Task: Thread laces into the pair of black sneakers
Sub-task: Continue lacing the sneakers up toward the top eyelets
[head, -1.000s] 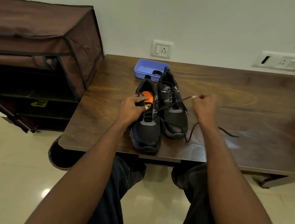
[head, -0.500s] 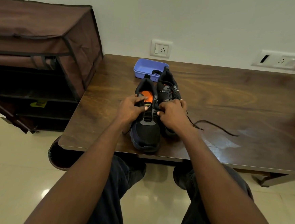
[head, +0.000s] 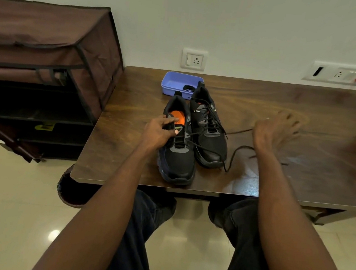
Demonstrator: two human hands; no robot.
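On the wooden table (head: 133,101) the pair of black sneakers (head: 193,140) stands side by side near the front edge, and your left hand (head: 159,131) curls round the tongue of the nearer left sneaker (head: 177,149), steadying it. Half a second ago your right hand (head: 274,129) was at the eyelets; now it has swept out right, drawing the black lace (head: 240,131) taut. It is blurred, so you cannot tell its grip, but another crossing looks pulled through.

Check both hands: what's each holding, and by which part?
Left hand grips the near sneaker by its tongue at the collar. Right hand is motion-blurred; the lace runs to it, but the grip can't be confirmed.
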